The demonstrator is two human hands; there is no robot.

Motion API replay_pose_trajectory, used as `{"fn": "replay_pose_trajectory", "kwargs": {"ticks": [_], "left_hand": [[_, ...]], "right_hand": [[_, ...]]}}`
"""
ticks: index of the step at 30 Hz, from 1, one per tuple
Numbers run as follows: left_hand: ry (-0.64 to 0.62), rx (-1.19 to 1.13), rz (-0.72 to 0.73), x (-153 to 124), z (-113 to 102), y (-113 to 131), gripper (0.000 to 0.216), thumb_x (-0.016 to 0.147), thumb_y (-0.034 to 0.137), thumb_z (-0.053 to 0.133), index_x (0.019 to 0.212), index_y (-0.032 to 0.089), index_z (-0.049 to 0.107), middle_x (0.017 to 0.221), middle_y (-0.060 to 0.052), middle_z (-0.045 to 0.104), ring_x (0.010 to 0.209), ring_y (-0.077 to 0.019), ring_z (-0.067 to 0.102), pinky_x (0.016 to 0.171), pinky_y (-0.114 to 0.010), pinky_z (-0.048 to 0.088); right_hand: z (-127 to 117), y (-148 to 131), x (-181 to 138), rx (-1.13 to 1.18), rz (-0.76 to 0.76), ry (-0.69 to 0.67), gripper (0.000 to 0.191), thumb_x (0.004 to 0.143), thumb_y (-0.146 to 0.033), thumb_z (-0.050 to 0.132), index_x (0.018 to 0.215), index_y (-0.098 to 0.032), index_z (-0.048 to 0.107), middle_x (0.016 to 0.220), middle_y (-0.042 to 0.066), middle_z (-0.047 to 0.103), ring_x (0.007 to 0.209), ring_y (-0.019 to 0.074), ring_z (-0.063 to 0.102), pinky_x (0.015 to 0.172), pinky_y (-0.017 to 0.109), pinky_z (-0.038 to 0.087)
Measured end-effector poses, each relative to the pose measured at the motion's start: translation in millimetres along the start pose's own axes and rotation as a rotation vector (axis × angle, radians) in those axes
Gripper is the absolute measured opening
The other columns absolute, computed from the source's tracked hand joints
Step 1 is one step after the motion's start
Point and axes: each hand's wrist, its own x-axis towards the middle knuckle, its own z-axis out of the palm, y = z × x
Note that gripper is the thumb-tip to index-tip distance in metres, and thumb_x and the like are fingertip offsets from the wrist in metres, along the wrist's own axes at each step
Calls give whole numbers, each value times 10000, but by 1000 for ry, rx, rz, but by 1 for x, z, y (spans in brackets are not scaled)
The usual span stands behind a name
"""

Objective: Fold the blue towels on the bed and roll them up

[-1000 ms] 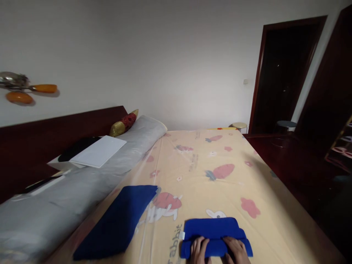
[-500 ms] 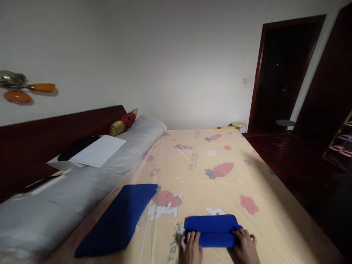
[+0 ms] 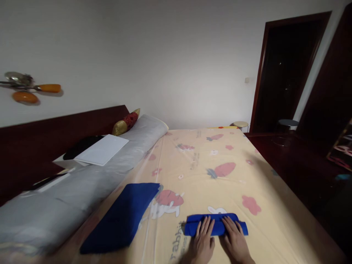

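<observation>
A bright blue cloth [image 3: 189, 230], partly rolled into a narrow bundle, lies on the bed near its front. My left hand [image 3: 204, 236] rests on the left half of the bundle with its fingers stretched out over the top. Beside it, my right hand [image 3: 234, 236] presses on the right half, fingers extended and slightly spread. The roll's right end sticks out past my fingers. Farther left lies a second, folded dark blue cloth [image 3: 121, 218], which neither hand touches.
The bed has a peach sheet [image 3: 192, 198] printed with rabbits and carrots. Along the headboard [image 3: 68, 119] runs a long grey bolster [image 3: 77, 198], with a white board [image 3: 103, 149] and a red-gold cushion [image 3: 126, 123]. Stools [image 3: 241, 124] stand beyond the bed.
The blue cloth has become a narrower roll, its near edge now farther from me. Both hands have moved from its ends toward its middle and flattened on top. The view has shifted slightly.
</observation>
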Motion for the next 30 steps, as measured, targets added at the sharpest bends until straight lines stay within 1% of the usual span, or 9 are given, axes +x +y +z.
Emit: {"fn": "replay_pose_trajectory", "kwargs": {"ticks": [3,7,9,11,14,19,22,26,30], "left_hand": [[39,75,-84,-14,-4,-21,827,783,85,427,1523,284,116,1565,21,265,1434,-207,254,1164,-466,283],[153,130,-210,-31,3,-38,845,790,83,424,1525,277,55,1550,-14,316,1418,-212,294,1169,-496,237],[201,135,-223,-33,8,-40,819,795,79,419,1526,269,101,1533,-16,361,1407,-194,318,1170,-477,237],[207,136,-229,-28,10,-41,782,766,54,425,1500,259,247,1495,-19,429,1390,-194,351,1169,-484,231],[126,116,-267,-14,-1,-46,680,733,41,436,1385,231,469,1427,-38,519,1362,-220,396,1164,-525,208],[-135,64,-351,0,-30,-55,483,736,145,477,1187,215,634,1470,-58,463,1410,-231,315,1176,-543,103],[-157,82,-371,0,-26,-45,617,725,137,469,1336,200,525,1530,-71,364,1444,-247,224,1168,-569,103],[-60,6,-197,8,0,-12,711,726,92,441,1426,213,423,1539,-46,348,1443,-235,229,1177,-526,181],[-44,-84,-146,21,15,11,746,714,98,434,1449,212,389,1539,-23,344,1433,-234,259,1186,-517,195]], "right_hand": [[-10,26,-20,-34,62,56,551,911,-416,426,1445,-286,375,1466,50,467,1354,262,420,1084,488,357],[-13,39,-40,-56,172,92,599,890,-353,408,1477,-308,299,1484,53,441,1368,265,399,1020,483,407],[-12,37,-41,-56,186,86,606,867,-298,396,1468,-300,321,1483,62,443,1371,265,393,1012,487,399],[-12,34,-34,-77,194,91,570,845,-264,396,1414,-285,422,1457,72,477,1356,272,415,1001,497,395],[-14,35,-18,-151,224,81,482,794,-208,407,1231,-270,600,1428,67,511,1335,287,440,1004,545,379],[-17,45,0,-203,226,-150,513,654,-117,444,1085,-271,677,1433,59,503,1321,298,457,995,579,394],[-11,34,4,-194,236,-160,632,629,-78,438,1205,-255,631,1441,69,491,1335,305,440,1014,576,388],[5,-4,13,-115,89,-60,712,669,-68,418,1342,-274,526,1457,35,469,1347,270,428,1040,502,388],[12,-34,24,-59,32,-115,707,712,-110,429,1404,-252,454,1483,26,427,1374,246,391,1089,450,347]]}}
